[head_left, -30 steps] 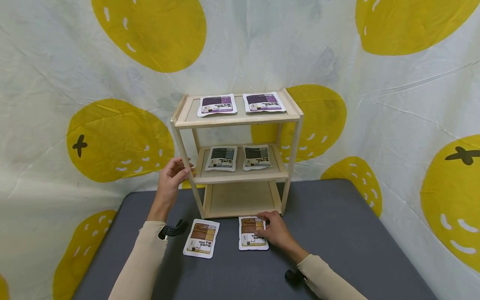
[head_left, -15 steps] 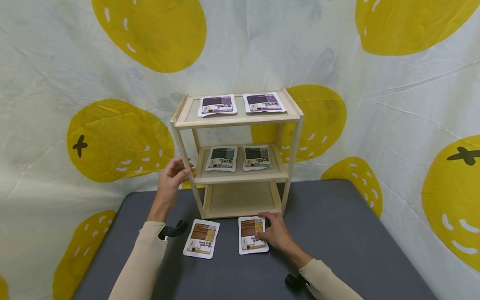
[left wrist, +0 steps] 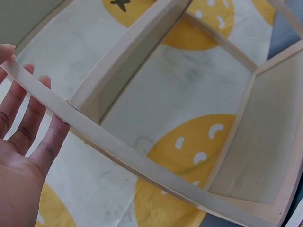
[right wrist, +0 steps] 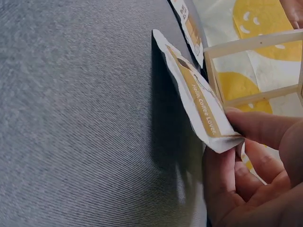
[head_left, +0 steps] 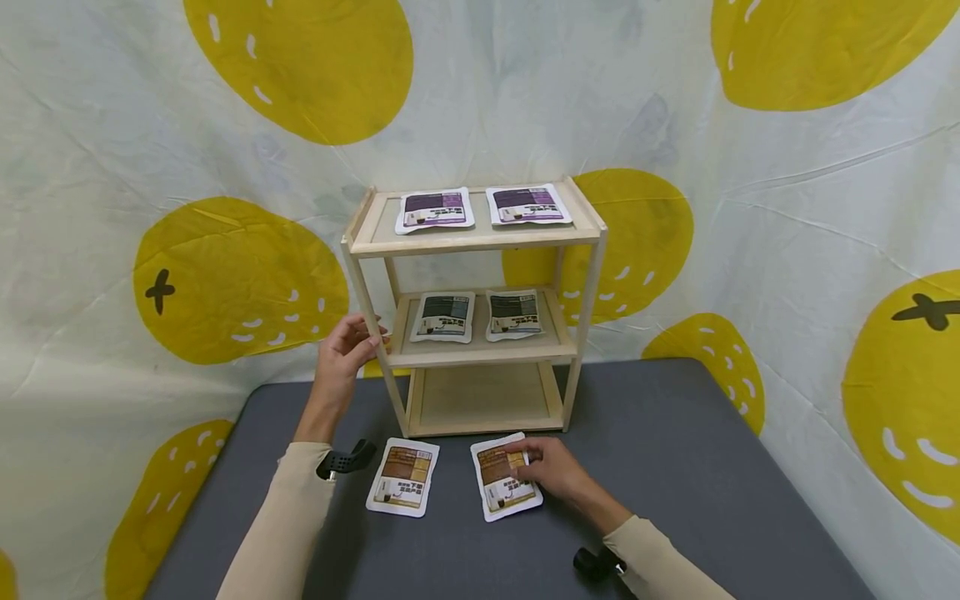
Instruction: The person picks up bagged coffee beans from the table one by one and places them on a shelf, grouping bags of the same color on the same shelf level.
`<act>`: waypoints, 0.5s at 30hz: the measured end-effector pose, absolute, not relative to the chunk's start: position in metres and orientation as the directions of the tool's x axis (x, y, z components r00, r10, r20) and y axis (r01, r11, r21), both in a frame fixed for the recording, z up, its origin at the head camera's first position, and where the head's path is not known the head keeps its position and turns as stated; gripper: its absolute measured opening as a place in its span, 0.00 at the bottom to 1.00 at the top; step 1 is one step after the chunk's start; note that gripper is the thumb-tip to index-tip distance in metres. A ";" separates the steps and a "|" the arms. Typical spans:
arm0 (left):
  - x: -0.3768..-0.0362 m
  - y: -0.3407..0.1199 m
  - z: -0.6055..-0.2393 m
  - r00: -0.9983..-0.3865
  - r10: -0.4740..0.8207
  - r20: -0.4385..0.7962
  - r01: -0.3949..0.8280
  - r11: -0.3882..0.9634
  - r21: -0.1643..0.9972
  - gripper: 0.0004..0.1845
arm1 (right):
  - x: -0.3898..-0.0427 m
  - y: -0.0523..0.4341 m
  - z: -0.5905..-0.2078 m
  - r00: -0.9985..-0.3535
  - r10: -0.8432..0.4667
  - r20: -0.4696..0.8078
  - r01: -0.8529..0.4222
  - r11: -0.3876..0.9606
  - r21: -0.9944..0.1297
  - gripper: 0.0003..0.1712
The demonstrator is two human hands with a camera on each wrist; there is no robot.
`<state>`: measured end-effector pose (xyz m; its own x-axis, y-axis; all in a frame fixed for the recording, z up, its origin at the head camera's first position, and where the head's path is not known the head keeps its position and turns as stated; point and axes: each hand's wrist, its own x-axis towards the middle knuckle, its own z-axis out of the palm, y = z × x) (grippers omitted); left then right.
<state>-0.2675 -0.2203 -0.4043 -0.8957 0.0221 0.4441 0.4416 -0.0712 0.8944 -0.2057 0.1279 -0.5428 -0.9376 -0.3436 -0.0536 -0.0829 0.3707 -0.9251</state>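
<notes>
A brown-and-white coffee pouch [head_left: 507,477] is pinched along its right edge by my right hand [head_left: 558,473]. In the right wrist view the coffee pouch [right wrist: 199,101] is tilted, one side raised off the dark surface, thumb on one face and fingers on the other. To its left a matching pouch [head_left: 402,477] lies flat. My left hand [head_left: 347,354] grips the left front post of a three-tier wooden shelf [head_left: 472,360]. Up close in the left wrist view, my left hand [left wrist: 23,142] has its fingers behind the post [left wrist: 102,137] and its thumb at the upper side.
Two purple-labelled pouches [head_left: 435,209] lie on the top tier, and two dark green ones [head_left: 444,317] on the middle tier. The bottom tier [head_left: 483,397] shows bare wood. Grey cloth [head_left: 675,483] covers the table. Behind hangs a white curtain [head_left: 525,92] with yellow fruit prints.
The pouch in my right hand has turned, its top leaning right, and shifted slightly toward me and left. My left hand has stayed on the shelf post.
</notes>
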 end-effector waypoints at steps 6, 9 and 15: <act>-0.268 -0.220 -0.405 -0.895 0.019 0.447 0.444 -0.070 0.893 0.18 | -0.212 0.130 -0.539 -0.940 -0.324 -0.105 0.000 0.308 -0.951 0.23; -0.269 -0.221 -0.406 -0.892 0.019 0.452 0.449 -0.076 0.890 0.20 | -0.215 0.131 -0.534 -0.942 -0.314 -0.115 0.014 0.308 -0.951 0.24; -0.269 -0.221 -0.406 -0.893 0.017 0.449 0.447 -0.082 0.891 0.20 | -0.223 0.132 -0.528 -0.954 -0.275 -0.118 0.031 0.302 -0.953 0.25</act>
